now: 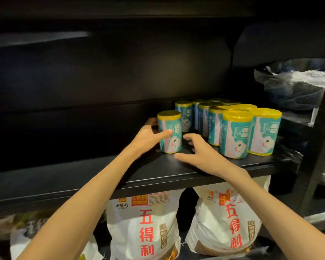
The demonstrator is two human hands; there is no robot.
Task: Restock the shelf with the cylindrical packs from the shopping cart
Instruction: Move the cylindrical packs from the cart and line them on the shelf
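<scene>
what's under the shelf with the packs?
Under the shelf stand two white sacks with red print. The shelf edge and both forearms cover their tops; further left it is too blurred to tell.

The cylindrical packs (235, 136) wear glossy, crinkled plastic film, the shelf (176, 175) looks like smooth matt black metal, and the white sacks (143, 222) below are shiny printed plastic.

Your black shelf (176, 171) carries a cluster of upright teal-and-yellow cylindrical packs (235, 136) toward its right end, with one lone pack (170, 132) standing just left of them, apart from the group.
</scene>
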